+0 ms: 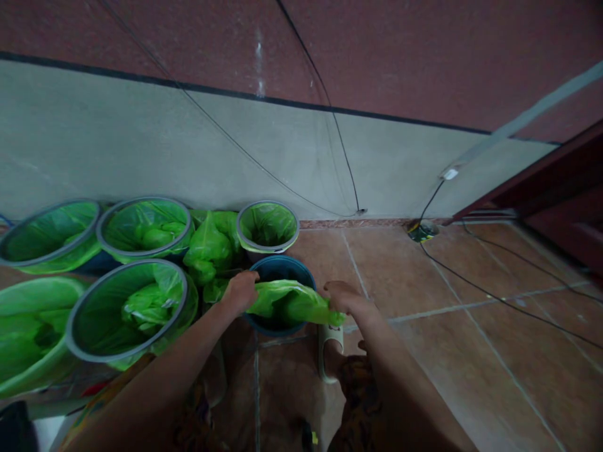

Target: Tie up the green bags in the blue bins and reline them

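Note:
A green plastic bag [301, 304] is stretched between my two hands, over the mouth of a dark blue bin [268, 263]. My left hand [241, 290] is closed on the bag's edge at the bin's left side. At the right end of the bag, my right hand [342, 297] is closed on its other edge, beyond the rim. The bag sags in the middle and its opening faces partly up. The inside of the bin looks dark and is partly hidden by the bag.
Behind stands a small bin [267, 250] lined with green plastic. Several lined bins, including a grey-rimmed bin [129, 262], crowd the left, beside a full green bag [210, 248]. A black cable [499, 300] crosses the tiled floor on the right. My slippered foot [332, 351] is near the bin.

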`<state>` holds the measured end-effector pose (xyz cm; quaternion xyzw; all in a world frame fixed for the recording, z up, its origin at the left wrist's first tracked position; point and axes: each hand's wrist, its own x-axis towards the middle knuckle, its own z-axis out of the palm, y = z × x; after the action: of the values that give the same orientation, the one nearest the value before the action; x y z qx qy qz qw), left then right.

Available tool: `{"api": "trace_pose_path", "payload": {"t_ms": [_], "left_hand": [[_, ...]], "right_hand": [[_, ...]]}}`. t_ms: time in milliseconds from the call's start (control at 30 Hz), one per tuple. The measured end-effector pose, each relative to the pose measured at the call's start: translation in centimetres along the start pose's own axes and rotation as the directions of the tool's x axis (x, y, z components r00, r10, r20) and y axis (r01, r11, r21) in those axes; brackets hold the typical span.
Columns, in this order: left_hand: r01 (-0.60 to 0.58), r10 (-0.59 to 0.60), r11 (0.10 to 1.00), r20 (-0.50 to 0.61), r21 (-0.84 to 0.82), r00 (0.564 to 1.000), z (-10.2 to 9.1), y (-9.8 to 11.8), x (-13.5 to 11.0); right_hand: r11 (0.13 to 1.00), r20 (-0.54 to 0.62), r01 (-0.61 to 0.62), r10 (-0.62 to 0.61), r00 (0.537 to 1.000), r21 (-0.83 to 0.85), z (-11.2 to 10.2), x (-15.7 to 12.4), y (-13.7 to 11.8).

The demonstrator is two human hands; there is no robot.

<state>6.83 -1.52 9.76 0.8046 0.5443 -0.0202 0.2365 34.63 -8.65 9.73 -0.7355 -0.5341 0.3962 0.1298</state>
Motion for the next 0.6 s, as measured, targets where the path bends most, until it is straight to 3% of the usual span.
{"api": "trace_pose_path", "payload": {"t_ms": [67,133,200,300,400,500,600], "left_hand": [[-0.074,0.073,0.997,0.024,0.037,0.997,-0.5,-0.5,0.1],[-0.173,0.171,0.984,0.038,0.033,0.984,-0.9,-0.4,0.2],[-0.268,0.267,0.964,0.03,0.006,0.963,-1.2,0.0,0.3],[-0.4,0.4,0.916,-0.01,-0.019,0.917,-1.7,1.1,0.1],[-0.465,0.463,0.885,-0.104,0.007,0.88,-2.0,2.2,-0.4],[-0.311,0.305,0.95,-0.308,0.032,0.901,-1.7,3.2,-1.0],[0.035,-0.058,0.997,-0.406,-0.064,0.912,-0.9,3.7,-1.3]], "right_hand": [[0.986,0.069,0.017,-0.006,0.998,-0.165,-0.7,-0.5,-0.2],[0.962,0.137,0.127,-0.096,0.986,-0.24,-0.8,-1.0,-1.2],[0.952,0.169,0.271,-0.247,0.954,-0.144,-0.2,-1.2,-2.5],[0.918,0.117,0.396,-0.396,0.911,0.024,1.5,-1.2,-4.6],[0.913,0.123,0.401,-0.391,0.912,-0.074,3.5,-1.3,-6.0],[0.947,0.066,0.295,-0.289,0.955,-0.124,5.2,-1.3,-6.6],[0.955,-0.042,0.157,-0.152,0.988,0.251,6.6,-1.0,-6.8]]}}
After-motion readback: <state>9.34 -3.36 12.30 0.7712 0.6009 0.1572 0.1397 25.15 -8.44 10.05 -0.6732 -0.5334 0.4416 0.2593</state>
